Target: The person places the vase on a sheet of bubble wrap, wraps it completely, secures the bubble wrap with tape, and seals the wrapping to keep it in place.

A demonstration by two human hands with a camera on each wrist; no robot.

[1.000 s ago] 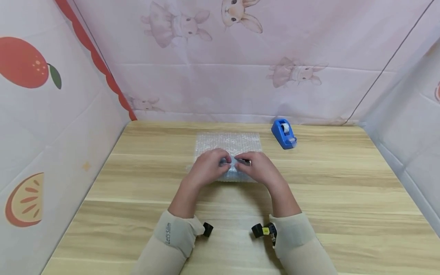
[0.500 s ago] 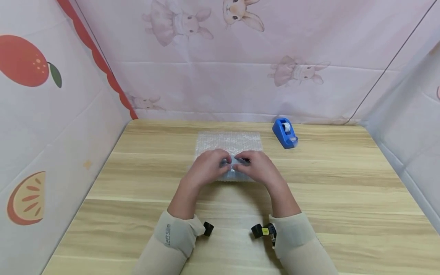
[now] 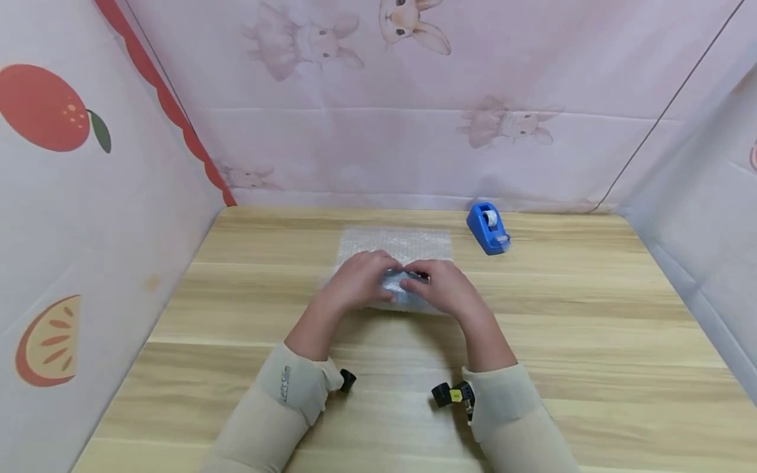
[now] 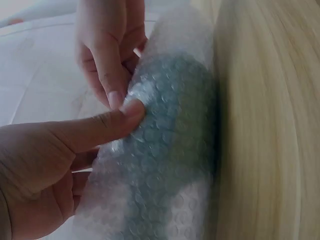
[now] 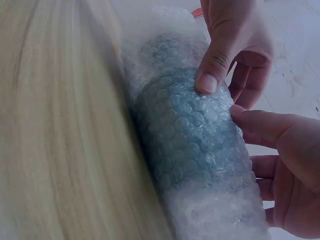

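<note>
A sheet of bubble wrap [image 3: 395, 243] lies on the table, its near part folded over a blue-green thing [image 4: 160, 120] whose kind the wrap hides. Seen from the right wrist, the wrapped bundle [image 5: 190, 130] is rounded and long. My left hand [image 3: 359, 279] holds the bundle's left part, thumb on the near face and fingers over the back. My right hand [image 3: 445, 282] grips the wrap on the right, thumb in front and fingers curled behind. Both hands nearly meet at the middle; their far fingers are partly hidden.
A blue tape dispenser [image 3: 488, 228] with a roll of clear tape stands at the back right of the wooden table [image 3: 591, 315]. Printed cloth walls [image 3: 378, 151] rise behind the table and along both sides.
My left hand has shifted slightly, its thumb moving down and away from the right thumb, so more of the wrapped front shows between them. My right hand stays nearly where it was.
</note>
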